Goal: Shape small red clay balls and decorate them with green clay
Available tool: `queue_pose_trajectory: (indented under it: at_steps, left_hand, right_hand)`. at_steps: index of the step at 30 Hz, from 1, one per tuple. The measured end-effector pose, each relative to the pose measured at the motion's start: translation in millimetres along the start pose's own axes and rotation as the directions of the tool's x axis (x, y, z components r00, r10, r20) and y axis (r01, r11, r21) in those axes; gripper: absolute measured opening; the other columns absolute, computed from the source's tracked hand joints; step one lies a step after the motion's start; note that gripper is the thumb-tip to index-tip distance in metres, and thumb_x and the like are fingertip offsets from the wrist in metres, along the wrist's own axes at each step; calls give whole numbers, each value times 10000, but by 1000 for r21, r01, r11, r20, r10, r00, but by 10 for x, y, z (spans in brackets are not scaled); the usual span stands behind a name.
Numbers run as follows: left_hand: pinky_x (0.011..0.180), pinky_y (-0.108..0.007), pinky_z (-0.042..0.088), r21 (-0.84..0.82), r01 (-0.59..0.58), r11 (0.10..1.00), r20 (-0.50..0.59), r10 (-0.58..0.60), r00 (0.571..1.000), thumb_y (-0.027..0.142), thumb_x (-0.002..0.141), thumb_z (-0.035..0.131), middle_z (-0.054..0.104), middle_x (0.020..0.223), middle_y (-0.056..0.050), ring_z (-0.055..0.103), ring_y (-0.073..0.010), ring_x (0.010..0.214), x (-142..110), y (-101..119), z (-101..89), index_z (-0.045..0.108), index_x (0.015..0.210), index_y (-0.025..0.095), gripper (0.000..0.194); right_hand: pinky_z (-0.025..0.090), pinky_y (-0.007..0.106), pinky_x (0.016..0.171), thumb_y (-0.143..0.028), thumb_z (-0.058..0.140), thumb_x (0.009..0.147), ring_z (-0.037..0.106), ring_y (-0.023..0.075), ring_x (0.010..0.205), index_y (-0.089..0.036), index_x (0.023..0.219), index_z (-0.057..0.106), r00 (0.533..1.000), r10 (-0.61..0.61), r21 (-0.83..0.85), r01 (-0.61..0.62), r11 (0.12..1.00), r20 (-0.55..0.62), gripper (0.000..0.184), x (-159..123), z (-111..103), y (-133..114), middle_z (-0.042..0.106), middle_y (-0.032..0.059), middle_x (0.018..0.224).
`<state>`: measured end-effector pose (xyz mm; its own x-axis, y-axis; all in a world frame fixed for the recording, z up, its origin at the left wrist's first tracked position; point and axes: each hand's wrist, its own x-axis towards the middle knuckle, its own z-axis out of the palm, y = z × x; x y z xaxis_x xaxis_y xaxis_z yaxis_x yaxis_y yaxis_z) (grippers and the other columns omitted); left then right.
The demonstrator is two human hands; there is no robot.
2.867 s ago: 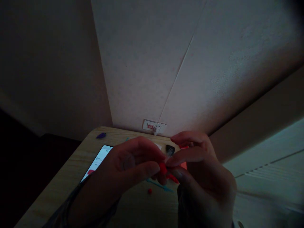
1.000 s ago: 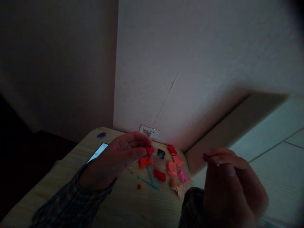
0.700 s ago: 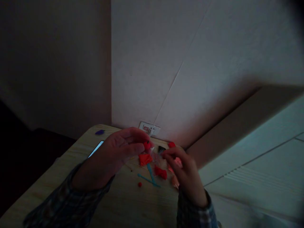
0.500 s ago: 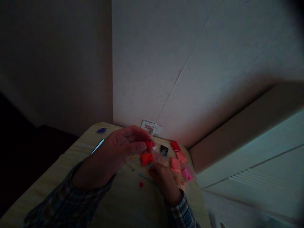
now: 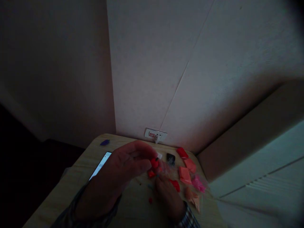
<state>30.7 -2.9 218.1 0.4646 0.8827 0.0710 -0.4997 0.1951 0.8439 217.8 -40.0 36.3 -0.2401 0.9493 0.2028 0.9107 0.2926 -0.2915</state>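
My left hand (image 5: 129,167) pinches a small red ball (image 5: 155,163) of what looks like modelling clay between thumb and fingers. A dark bit sits on the ball's top. Just below and to the right, my right hand (image 5: 167,193) has its fingers pressed together. A light-blue tip (image 5: 158,175) shows at its fingertips, seemingly the end of a thin stick tool; most of it is hidden. Another light-blue piece (image 5: 150,186) shows left of this hand. A smaller red ball (image 5: 150,200) lies on the wooden table (image 5: 133,209) beside it, and a tiny dark speck is nearby.
Red (image 5: 182,153), salmon (image 5: 185,175), pink (image 5: 198,183) and black (image 5: 170,159) packets lie at the table's right. A lit phone (image 5: 101,164) is at the left, near a purple piece (image 5: 104,142). Behind stands a wall with a socket (image 5: 155,134).
The view has shifted, so the table sits lower and further right. My right hand has come nearer the red ball. My left hand still holds the ball.
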Motion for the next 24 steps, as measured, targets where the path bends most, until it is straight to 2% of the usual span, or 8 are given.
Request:
queue_pose_trajectory:
  at_steps: [2,4,8,11,13,15,19,24]
  left_hand:
    - [587,-146,440,-4,6,1000,-43,-6,999,195,703,756,693,674,26,592,-78,614,-17,27,21,712,755,208,69]
    - [587,-139,437,-29,3,1000,-61,-5,998,177,708,751,695,664,27,600,-76,623,-22,45,39,712,766,205,75]
    - [577,-143,434,-59,8,998,-12,-9,1000,153,694,758,694,663,31,597,-74,609,-9,33,38,709,764,205,100]
    - [586,-163,438,-32,49,998,-28,-49,998,157,706,748,680,664,32,582,-82,606,-13,32,32,684,740,200,84]
    - [596,-172,439,-31,69,997,-66,-70,995,160,694,759,675,674,30,575,-84,609,-22,55,38,665,718,191,103]
    - [593,-174,435,-48,68,997,-78,-71,994,155,674,775,674,675,29,571,-82,599,-24,82,46,659,695,182,121]
    - [590,-176,431,-72,60,996,-79,-66,995,139,689,762,685,657,22,577,-78,580,-10,90,58,679,697,180,93]
    - [608,-167,445,-73,66,995,-83,-72,994,205,694,775,691,665,22,597,-82,617,-1,5,47,695,725,191,87]
  right_hand:
    - [539,328,803,-20,460,714,666,217,906,-188,924,635,1000,27,-8,-27,1000,4,321,30,-107,-9,703,87,999]
    - [539,303,700,-21,416,746,674,193,767,-186,880,616,998,58,-5,-58,998,-4,292,103,-333,-40,705,81,890]
    - [440,236,479,-140,438,803,589,137,510,-198,736,528,989,140,182,-147,972,49,127,323,-1052,-161,618,-7,595]
    - [437,202,473,-229,447,839,567,112,507,-207,757,510,983,151,397,-100,912,-101,106,435,-1555,-287,598,-28,582]
    - [441,181,450,-253,450,861,576,106,511,-215,800,531,971,131,516,-10,857,-199,108,448,-1766,-372,607,-31,593]
    - [450,162,447,-242,465,878,580,96,507,-230,842,548,959,89,563,82,822,-270,91,429,-1872,-443,607,-41,595]
    - [461,131,467,-202,538,852,600,83,525,-275,860,611,897,67,487,173,856,-437,103,402,-1896,-511,623,-51,622]
    - [503,135,534,-257,542,864,653,101,611,-309,880,630,894,10,478,230,848,-449,103,432,-1833,-536,674,-49,713]
